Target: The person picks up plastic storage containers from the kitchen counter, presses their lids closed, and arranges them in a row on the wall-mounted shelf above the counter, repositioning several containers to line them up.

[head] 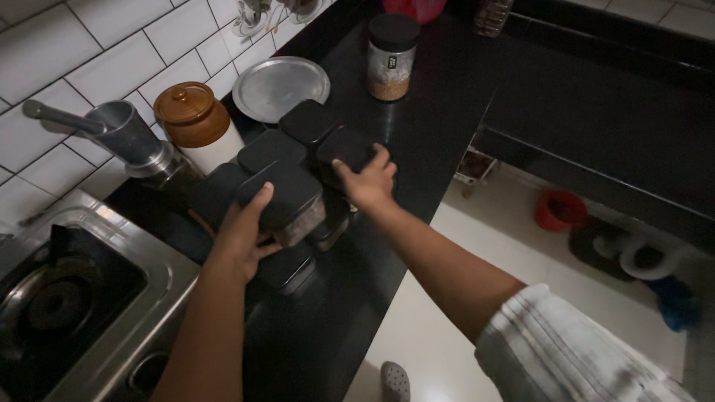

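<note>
Jars [298,160] with black square lids are clustered on the counter [417,126] directly under both hands. One jar [287,197] is gripped by the left hand [242,231], lid uppermost; another [344,152] is grasped by the right hand [369,182], just beyond. About seven are counted; some are hidden.

Beside the stove [67,298]: about six black-lidded square jars [287,195], one round spice jar [391,58], one steel plate [280,87], one brown-lidded ceramic jar [197,123].
</note>
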